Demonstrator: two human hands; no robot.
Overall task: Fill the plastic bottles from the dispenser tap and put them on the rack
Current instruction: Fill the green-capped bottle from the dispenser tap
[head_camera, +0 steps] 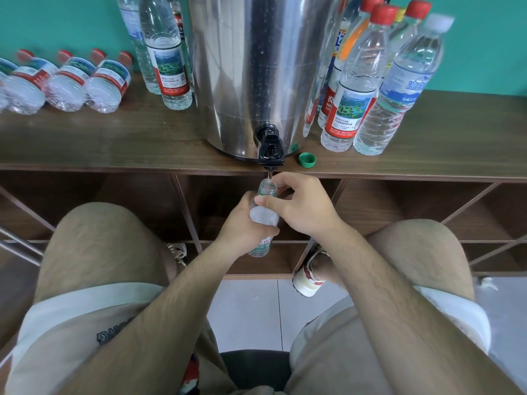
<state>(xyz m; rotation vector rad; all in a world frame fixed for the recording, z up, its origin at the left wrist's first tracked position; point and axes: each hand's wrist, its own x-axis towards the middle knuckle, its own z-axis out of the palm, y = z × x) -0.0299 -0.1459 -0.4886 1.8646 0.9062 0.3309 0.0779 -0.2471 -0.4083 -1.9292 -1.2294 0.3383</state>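
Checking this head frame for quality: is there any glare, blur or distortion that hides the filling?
Head view: fisheye bends the shelf edge; soft reflections streak the steel dispenser without washing it out; the white-capped bottle at far right is smeared; the tap and the held bottle at centre are clear.

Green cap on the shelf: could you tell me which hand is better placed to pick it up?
Likely the right hand: the cap lies on its side of the tap, and the left hand grips the bottle.
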